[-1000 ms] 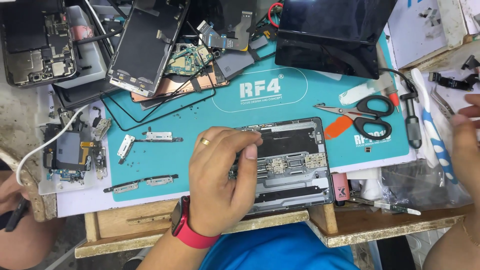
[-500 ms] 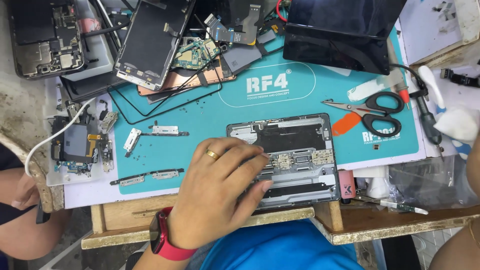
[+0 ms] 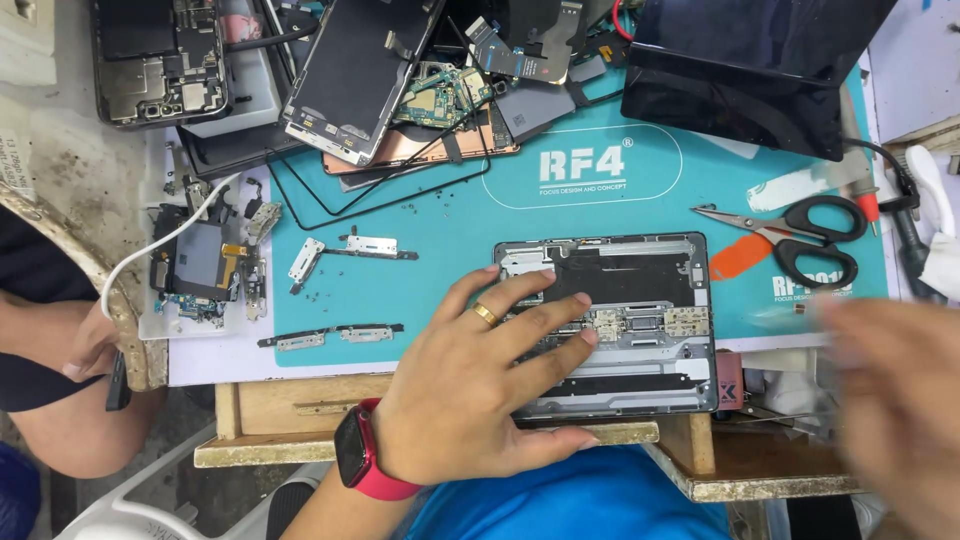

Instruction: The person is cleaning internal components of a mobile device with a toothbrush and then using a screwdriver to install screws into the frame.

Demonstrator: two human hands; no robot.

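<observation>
An opened tablet body (image 3: 640, 270) lies flat on the teal work mat (image 3: 450, 215), its dark inner plate and small connectors showing. My left hand (image 3: 480, 385), with a gold ring and a red wristwatch, rests spread on the tablet's left half and near edge, pressing it down. My right hand (image 3: 890, 400) is a blur at the right, in the air past the tablet's right edge. Whether it holds anything cannot be made out.
Black-handled scissors (image 3: 800, 235) and an orange pick (image 3: 742, 255) lie right of the tablet. A dark screen panel (image 3: 750, 70) sits at the back right. Opened phones (image 3: 160, 60), circuit boards (image 3: 440, 95) and small brackets (image 3: 350, 245) crowd the back and left. Another person's arm (image 3: 60, 340) is at the left.
My left hand has spread further across the tablet. My right hand has come in from the right edge toward the tablet, blurred with motion. The view shifted slightly.
</observation>
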